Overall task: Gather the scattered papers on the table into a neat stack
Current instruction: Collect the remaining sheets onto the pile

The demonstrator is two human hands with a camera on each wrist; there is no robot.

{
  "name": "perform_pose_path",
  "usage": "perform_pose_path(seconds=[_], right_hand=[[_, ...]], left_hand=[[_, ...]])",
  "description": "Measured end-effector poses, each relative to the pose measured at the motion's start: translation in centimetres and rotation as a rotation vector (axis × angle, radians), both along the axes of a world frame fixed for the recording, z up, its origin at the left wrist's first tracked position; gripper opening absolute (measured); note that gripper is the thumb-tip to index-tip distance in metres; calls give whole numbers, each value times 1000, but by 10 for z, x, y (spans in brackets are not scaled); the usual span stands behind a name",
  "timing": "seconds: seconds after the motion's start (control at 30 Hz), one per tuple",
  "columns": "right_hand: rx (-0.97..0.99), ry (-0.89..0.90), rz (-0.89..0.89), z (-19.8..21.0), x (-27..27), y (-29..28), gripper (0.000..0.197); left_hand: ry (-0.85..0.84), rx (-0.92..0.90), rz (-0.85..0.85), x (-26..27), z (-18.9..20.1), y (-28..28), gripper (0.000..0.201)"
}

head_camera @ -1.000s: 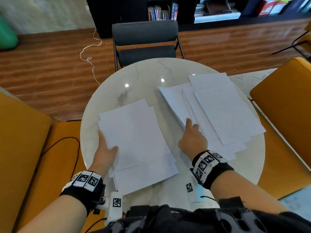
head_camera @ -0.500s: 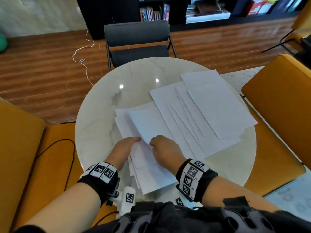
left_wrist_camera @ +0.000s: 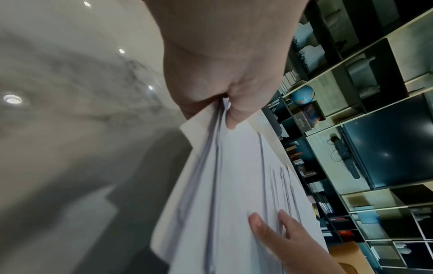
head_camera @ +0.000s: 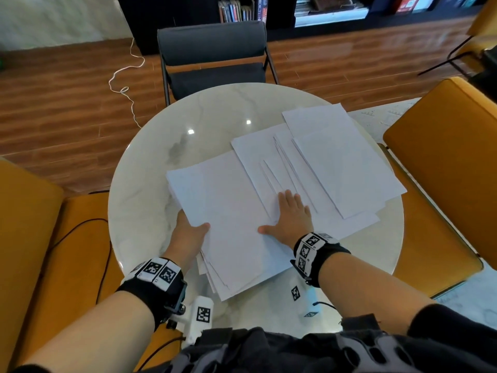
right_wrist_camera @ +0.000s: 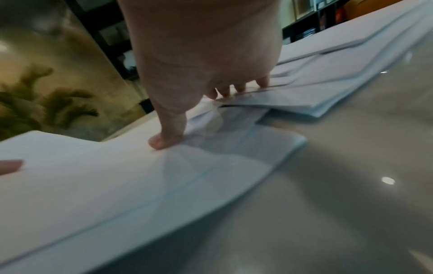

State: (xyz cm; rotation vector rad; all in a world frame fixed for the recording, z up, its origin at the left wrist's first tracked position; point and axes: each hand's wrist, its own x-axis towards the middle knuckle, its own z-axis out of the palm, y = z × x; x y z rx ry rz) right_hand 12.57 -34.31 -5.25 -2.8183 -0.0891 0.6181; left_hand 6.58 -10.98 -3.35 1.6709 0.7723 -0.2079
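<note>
A loose pile of white sheets lies on the near half of the round marble table. My left hand pinches the pile's left edge, thumb on top and fingers underneath; the left wrist view shows the left pile lifted a little off the table. My right hand lies flat with straight fingers where that pile meets a fanned spread of white sheets on the right half. In the right wrist view the right thumb presses on the left pile.
A dark grey chair stands beyond the table. Mustard-yellow seats flank it at the left and at the right. A black cable crosses the left seat. Bookshelves line the far wall.
The left pile has slid right until it overlaps the fanned sheets. My left hand went back to the pile's left edge, and my right hand now lies flat where the piles meet.
</note>
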Motion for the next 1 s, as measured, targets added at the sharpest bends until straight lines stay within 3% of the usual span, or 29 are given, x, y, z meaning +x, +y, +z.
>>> perform_pose_path(seconds=[0.13, 0.37, 0.53, 0.63, 0.83, 0.93, 1.0], right_hand=[[47, -54, -54, -16, 0, -6, 100], [-9, -217, 47, -15, 9, -13, 39], [101, -280, -26, 1, 17, -14, 30], [273, -256, -74, 21, 10, -3, 30], [301, -82, 288, 48, -25, 40, 38], [296, 11, 495, 54, -40, 57, 39], [372, 88, 503, 52, -40, 59, 40]], left_hand=[[37, -27, -8, -1, -9, 1, 62], [33, 4, -26, 3, -8, -10, 69], [20, 22, 39, 5, -2, -14, 97], [3, 61, 131, 7, 5, -19, 100], [-40, -56, 101, 13, 4, -20, 71], [-48, -151, 116, 12, 6, -22, 82], [-43, -57, 78, 10, 7, -22, 90]])
